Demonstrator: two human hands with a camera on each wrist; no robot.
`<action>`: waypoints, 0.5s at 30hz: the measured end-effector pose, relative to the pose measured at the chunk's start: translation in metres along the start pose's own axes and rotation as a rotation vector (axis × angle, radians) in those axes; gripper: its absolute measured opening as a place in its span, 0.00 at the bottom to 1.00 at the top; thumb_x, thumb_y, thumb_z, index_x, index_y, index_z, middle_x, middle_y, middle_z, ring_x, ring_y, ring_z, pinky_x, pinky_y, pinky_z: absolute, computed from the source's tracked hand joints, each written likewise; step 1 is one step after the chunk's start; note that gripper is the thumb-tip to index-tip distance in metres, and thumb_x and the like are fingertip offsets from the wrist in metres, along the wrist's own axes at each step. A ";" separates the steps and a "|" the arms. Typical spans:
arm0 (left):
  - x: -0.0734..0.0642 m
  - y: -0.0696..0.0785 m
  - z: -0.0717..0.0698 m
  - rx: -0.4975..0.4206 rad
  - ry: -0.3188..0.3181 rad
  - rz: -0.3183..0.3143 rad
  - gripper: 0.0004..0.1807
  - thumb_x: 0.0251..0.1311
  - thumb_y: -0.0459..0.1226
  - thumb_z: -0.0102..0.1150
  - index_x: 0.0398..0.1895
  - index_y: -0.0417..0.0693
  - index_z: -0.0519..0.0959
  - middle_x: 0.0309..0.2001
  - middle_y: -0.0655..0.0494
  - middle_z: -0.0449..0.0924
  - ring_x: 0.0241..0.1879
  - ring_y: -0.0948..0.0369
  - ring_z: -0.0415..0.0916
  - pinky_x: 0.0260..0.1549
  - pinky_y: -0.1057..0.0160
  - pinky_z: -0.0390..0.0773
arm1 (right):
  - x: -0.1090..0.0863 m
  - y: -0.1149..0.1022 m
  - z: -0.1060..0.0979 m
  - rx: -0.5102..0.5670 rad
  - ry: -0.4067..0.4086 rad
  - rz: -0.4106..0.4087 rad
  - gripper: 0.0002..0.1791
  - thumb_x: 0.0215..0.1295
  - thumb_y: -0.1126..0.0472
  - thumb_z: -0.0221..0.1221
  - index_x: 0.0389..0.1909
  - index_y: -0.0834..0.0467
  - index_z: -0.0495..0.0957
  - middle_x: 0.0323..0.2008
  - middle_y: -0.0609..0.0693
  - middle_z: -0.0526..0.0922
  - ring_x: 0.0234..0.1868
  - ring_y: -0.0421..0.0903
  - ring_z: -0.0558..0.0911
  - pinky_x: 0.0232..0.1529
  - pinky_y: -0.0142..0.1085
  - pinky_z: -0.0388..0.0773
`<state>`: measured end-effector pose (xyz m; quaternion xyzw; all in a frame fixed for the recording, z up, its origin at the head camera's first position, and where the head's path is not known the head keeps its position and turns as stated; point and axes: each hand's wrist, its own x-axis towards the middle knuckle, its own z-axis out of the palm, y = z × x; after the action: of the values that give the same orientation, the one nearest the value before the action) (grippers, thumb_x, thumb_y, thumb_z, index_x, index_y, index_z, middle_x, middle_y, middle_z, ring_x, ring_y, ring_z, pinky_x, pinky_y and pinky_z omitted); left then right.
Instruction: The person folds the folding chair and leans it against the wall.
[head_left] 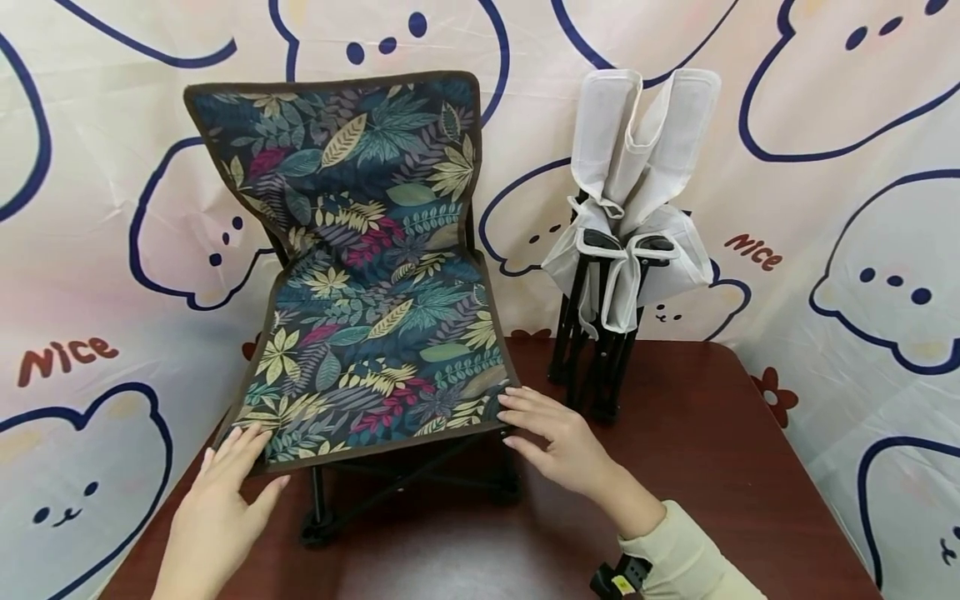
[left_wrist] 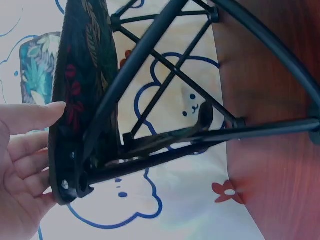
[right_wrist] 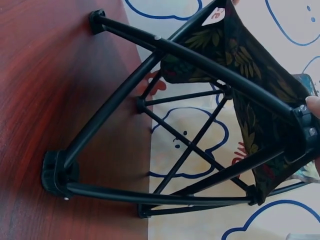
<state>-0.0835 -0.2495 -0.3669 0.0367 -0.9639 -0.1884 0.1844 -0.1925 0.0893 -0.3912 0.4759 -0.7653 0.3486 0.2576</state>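
Note:
An unfolded folding chair (head_left: 382, 333) with dark leaf-patterned fabric and brown edging stands on the table, its backrest to the rear. My left hand (head_left: 217, 500) rests its extended fingers on the seat's front left corner, thumb apart from them. At the front right corner, my right hand (head_left: 558, 442) touches the seat edge with loosely straight fingers. Below the seat, the left wrist view shows black crossed tubes (left_wrist: 172, 70) and a plastic corner joint (left_wrist: 70, 175) beside the fingers. In the right wrist view, a black foot (right_wrist: 57, 172) stands on the tabletop; only a bit of that hand shows.
A folded white chair (head_left: 637, 167) with black legs stands upright at the back right, apart from the patterned chair. The dark red-brown table (head_left: 720, 467) meets a cartoon-printed cloth (head_left: 885, 250) behind and at the sides. A black device is on my right wrist.

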 end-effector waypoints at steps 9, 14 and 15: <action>-0.001 -0.015 0.002 -0.027 0.139 0.076 0.28 0.38 0.25 0.61 0.49 0.32 0.70 0.52 0.36 0.66 0.59 0.49 0.55 0.60 0.61 0.44 | -0.003 0.013 0.003 0.057 0.002 -0.047 0.19 0.41 0.73 0.63 0.40 0.61 0.79 0.45 0.53 0.76 0.52 0.48 0.70 0.51 0.32 0.65; -0.002 -0.024 0.003 -0.053 0.209 0.122 0.28 0.36 0.19 0.57 0.48 0.36 0.72 0.52 0.38 0.68 0.56 0.49 0.59 0.59 0.64 0.47 | -0.002 0.015 0.003 0.060 0.018 -0.071 0.19 0.40 0.73 0.63 0.39 0.61 0.79 0.45 0.53 0.77 0.51 0.48 0.71 0.51 0.32 0.66; -0.002 -0.026 0.004 -0.057 0.217 0.126 0.28 0.35 0.19 0.57 0.48 0.36 0.72 0.51 0.39 0.68 0.56 0.48 0.60 0.59 0.64 0.48 | -0.002 0.015 0.004 0.060 0.019 -0.070 0.19 0.40 0.74 0.63 0.39 0.61 0.79 0.45 0.54 0.77 0.51 0.48 0.71 0.51 0.33 0.66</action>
<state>-0.0829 -0.2718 -0.3807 -0.0091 -0.9329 -0.1986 0.3001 -0.2052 0.0923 -0.3995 0.5066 -0.7347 0.3669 0.2627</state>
